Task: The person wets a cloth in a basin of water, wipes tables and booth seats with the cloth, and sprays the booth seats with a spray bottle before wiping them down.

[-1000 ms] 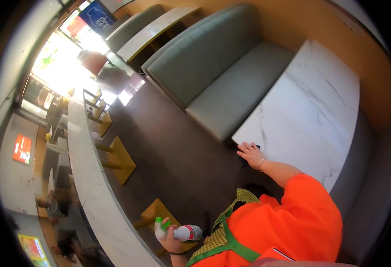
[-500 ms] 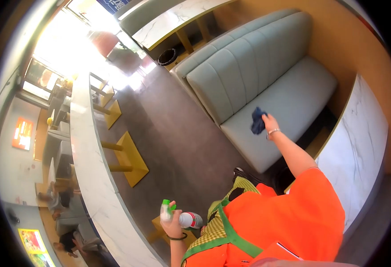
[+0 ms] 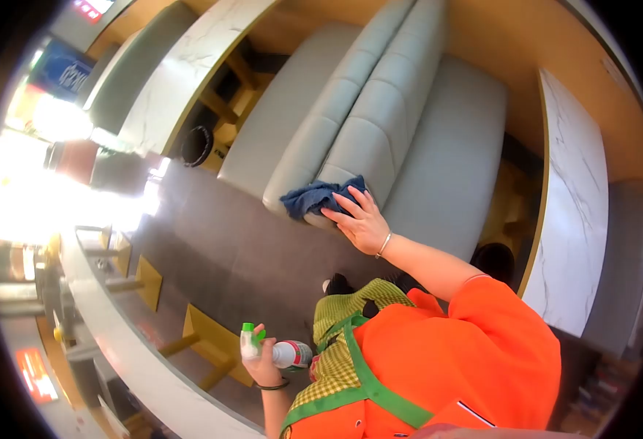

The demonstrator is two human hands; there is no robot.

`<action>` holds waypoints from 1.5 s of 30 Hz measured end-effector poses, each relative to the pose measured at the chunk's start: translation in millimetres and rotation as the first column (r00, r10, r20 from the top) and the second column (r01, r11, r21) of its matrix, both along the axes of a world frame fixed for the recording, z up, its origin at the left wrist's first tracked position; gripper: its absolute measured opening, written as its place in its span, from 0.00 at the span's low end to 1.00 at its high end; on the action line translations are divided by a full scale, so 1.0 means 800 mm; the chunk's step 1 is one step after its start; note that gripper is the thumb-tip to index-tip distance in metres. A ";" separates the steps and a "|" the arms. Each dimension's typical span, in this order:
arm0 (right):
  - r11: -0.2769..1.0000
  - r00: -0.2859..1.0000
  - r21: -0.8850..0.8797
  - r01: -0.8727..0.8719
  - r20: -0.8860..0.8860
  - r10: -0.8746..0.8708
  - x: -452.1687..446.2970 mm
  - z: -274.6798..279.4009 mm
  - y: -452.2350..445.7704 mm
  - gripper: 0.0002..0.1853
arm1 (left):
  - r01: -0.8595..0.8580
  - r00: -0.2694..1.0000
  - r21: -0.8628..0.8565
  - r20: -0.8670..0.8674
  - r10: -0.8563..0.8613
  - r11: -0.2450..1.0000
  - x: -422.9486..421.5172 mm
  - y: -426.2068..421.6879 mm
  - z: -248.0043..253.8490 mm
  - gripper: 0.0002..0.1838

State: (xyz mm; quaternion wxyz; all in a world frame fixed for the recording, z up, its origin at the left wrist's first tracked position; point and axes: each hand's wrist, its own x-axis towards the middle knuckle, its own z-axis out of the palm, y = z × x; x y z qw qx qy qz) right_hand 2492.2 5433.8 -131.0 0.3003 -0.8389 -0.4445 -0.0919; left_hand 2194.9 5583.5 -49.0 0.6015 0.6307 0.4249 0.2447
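Observation:
My right hand (image 3: 365,227) holds a dark blue cloth (image 3: 310,198) against the end of the grey padded seat back (image 3: 376,110). The fingers reach over the cloth, pressing it onto the top edge, and part of the cloth hangs over the corner. Low in the view, my left hand (image 3: 264,366) is closed around the neck of a spray bottle (image 3: 289,354). Its white body has a red-and-white label and points toward my apron; the nozzle is green and white.
A marble-patterned table (image 3: 574,197) stands to the right, with another marble table (image 3: 190,69) at upper left. A black bin (image 3: 196,146) sits beneath that one. Along the left runs a long marble counter (image 3: 128,358) on yellow-based legs. Bench seats (image 3: 446,161) flank the seat back.
My right hand has brought the cloth from above the seat onto the end of the seat back. The view has turned and shifted toward the benches. My left hand still holds the spray bottle.

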 end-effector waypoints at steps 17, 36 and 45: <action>0.905 0.926 -0.252 0.344 0.249 -0.283 0.397 0.047 -0.017 0.20 | 0.181 0.971 -0.043 -0.149 -0.185 0.983 0.206 0.133 -0.015 0.27; 0.854 0.860 -0.104 -0.510 -0.084 0.503 0.058 0.067 0.132 0.15 | 0.099 0.993 -0.014 -0.059 -0.100 0.995 0.230 0.128 0.028 0.24; 0.881 0.917 -0.369 -0.295 0.150 0.370 0.299 0.065 0.041 0.19 | 0.051 0.991 0.119 -0.132 -0.035 0.992 0.211 0.148 0.002 0.22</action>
